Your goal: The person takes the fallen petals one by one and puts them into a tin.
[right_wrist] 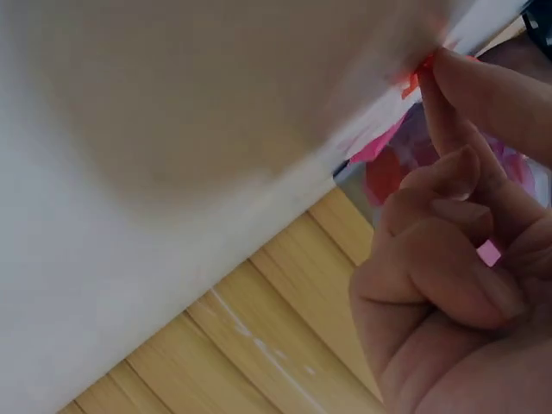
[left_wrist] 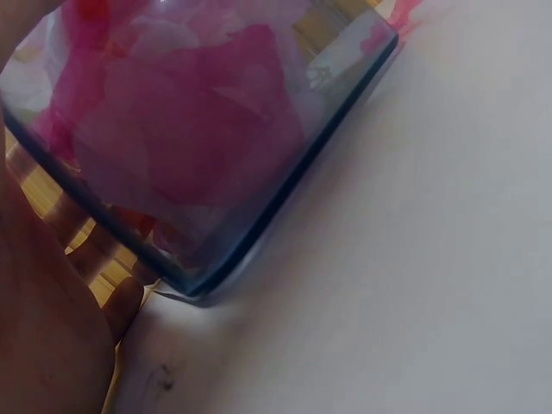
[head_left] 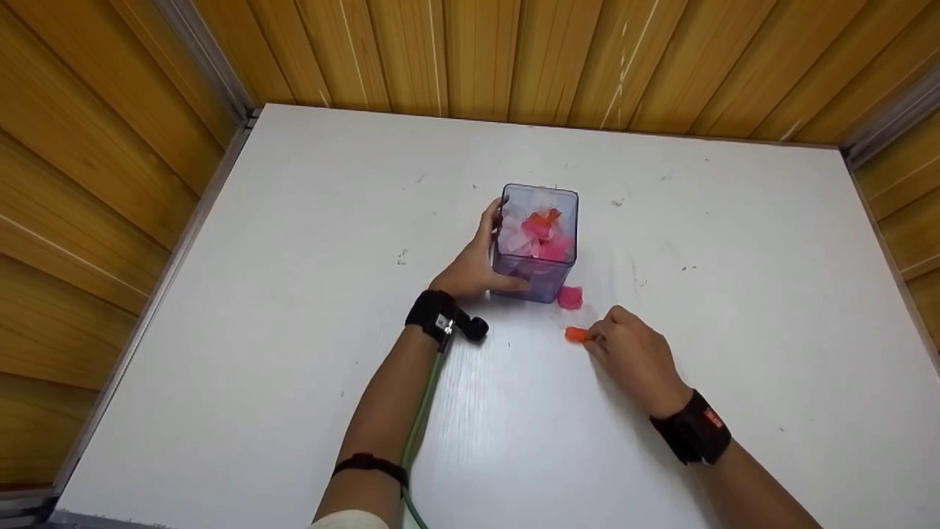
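A clear, bluish rectangular plastic container (head_left: 542, 289) stands on the white table, filled with pink, white and orange petal-like pieces (head_left: 538, 229). My left hand (head_left: 470, 268) grips it, with the thumb across the near side and the other fingers behind its left side. In the left wrist view, pink pieces (left_wrist: 203, 121) show through the container wall. Close to the tabletop, my right hand (head_left: 637, 358) pinches an orange petal-like piece (head_left: 574, 334) between thumb and index finger; its other fingers are curled in.
A bright pink piece (head_left: 570, 297) lies by the container's near right corner. Just below it is a pale, translucent piece (head_left: 580, 317). Yellow wood-look panels (head_left: 477, 59) border the white table (head_left: 330, 220) at the back and sides. A green cable (head_left: 426, 411) runs along the left forearm.
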Tool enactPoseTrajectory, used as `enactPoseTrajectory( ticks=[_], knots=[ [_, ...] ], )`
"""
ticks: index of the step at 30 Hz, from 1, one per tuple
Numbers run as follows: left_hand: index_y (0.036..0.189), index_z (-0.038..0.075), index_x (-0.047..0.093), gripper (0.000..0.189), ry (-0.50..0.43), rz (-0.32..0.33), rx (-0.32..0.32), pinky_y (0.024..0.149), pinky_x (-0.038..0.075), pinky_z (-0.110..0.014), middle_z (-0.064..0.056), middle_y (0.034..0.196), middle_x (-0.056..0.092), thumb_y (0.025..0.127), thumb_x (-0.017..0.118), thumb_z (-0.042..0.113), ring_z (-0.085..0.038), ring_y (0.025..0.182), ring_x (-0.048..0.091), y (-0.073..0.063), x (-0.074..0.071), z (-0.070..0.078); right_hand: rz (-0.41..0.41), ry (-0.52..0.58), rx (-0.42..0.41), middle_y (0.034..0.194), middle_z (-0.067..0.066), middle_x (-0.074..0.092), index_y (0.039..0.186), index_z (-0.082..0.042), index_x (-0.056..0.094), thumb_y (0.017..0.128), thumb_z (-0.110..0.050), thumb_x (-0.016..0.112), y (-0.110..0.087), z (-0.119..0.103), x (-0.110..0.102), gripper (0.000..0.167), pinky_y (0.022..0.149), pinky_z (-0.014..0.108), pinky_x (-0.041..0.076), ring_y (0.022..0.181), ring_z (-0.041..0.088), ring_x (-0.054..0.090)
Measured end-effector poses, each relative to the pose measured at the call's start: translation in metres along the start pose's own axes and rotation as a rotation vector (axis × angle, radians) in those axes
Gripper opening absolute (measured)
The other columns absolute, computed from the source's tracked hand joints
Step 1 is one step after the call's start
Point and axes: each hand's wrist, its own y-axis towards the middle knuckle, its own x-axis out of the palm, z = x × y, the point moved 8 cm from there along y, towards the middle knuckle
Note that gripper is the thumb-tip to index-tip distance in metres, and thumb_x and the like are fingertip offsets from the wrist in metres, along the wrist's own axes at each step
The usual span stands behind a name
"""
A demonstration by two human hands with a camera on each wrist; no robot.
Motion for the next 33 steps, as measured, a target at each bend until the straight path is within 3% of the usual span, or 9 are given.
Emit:
enactPoseTrajectory(
  ticks=[6, 13, 17, 20, 25, 29, 33],
  knots=[
    [0.164, 0.03, 0.002, 0.136, 0.001, -0.002, 0.0, 0.122, 0.026, -0.046, -0.008, 0.166, 0.023, 0.067, 0.097, 0.027, -0.026, 0.15, 0.028, 0.0, 0.0, 0.0, 0.084, 0.011, 0.026, 0.082, 0.008, 0.056, 0.093, -0.002, 0.08, 0.082, -0.003, 0.086, 0.007, -0.006, -0.027, 0.013, 0.056, 0.032, 0.047, 0.072, 0.022, 0.058],
    [0.164, 0.03, 0.002, 0.135, 0.001, 0.0, 0.013, 0.121, 0.028, -0.043, -0.007, 0.164, 0.026, 0.067, 0.096, 0.029, -0.024, 0.148, 0.03, 0.001, -0.001, 0.001, 0.427, 0.072, -0.024, 0.084, 0.014, 0.056, 0.096, 0.002, 0.08, 0.083, 0.001, 0.085, 0.03, -0.028, -0.083, 0.014, 0.057, 0.028, 0.037, 0.071, 0.024, 0.054],
    [0.164, 0.031, 0.003, 0.135, 0.0, 0.004, 0.009, 0.12, 0.03, -0.043, -0.004, 0.163, 0.027, 0.066, 0.096, 0.03, -0.023, 0.147, 0.032, 0.001, -0.001, 0.001, 0.57, 0.133, -0.036, 0.085, 0.017, 0.056, 0.097, 0.004, 0.079, 0.086, 0.0, 0.082, 0.045, -0.041, -0.096, 0.012, 0.062, 0.027, 0.037, 0.075, 0.027, 0.056],
    [0.164, 0.033, 0.004, 0.136, -0.008, 0.005, 0.011, 0.12, 0.03, -0.044, -0.003, 0.163, 0.028, 0.066, 0.097, 0.029, -0.021, 0.146, 0.033, 0.001, 0.002, 0.0, 0.569, 0.154, -0.024, 0.086, 0.017, 0.055, 0.099, 0.003, 0.08, 0.088, -0.003, 0.081, 0.059, -0.045, -0.088, 0.013, 0.062, 0.03, 0.04, 0.078, 0.029, 0.057],
    [0.164, 0.035, 0.003, 0.136, -0.026, -0.011, 0.0, 0.121, 0.03, -0.042, -0.004, 0.165, 0.025, 0.066, 0.098, 0.029, -0.021, 0.148, 0.031, 0.001, 0.008, -0.004, 0.455, 0.211, 0.029, 0.085, 0.017, 0.055, 0.103, 0.004, 0.079, 0.092, -0.011, 0.079, 0.074, -0.035, -0.064, 0.018, 0.062, 0.033, 0.037, 0.078, 0.028, 0.055],
    [0.164, 0.035, 0.003, 0.135, -0.021, -0.014, -0.003, 0.121, 0.03, -0.043, -0.003, 0.166, 0.023, 0.067, 0.097, 0.03, -0.02, 0.148, 0.03, 0.001, 0.007, -0.004, 0.431, 0.314, 0.047, 0.085, 0.018, 0.057, 0.105, 0.004, 0.079, 0.095, -0.012, 0.076, 0.078, -0.024, -0.064, 0.02, 0.065, 0.031, 0.033, 0.076, 0.026, 0.051],
    [0.164, 0.034, 0.003, 0.136, -0.016, 0.004, -0.002, 0.12, 0.03, -0.044, -0.002, 0.165, 0.025, 0.066, 0.097, 0.03, -0.021, 0.147, 0.031, -0.001, -0.001, -0.002, 0.387, 0.332, 0.086, 0.085, 0.017, 0.057, 0.105, 0.003, 0.078, 0.097, -0.01, 0.073, 0.08, -0.01, -0.065, 0.017, 0.068, 0.033, 0.034, 0.078, 0.026, 0.05]
  ],
)
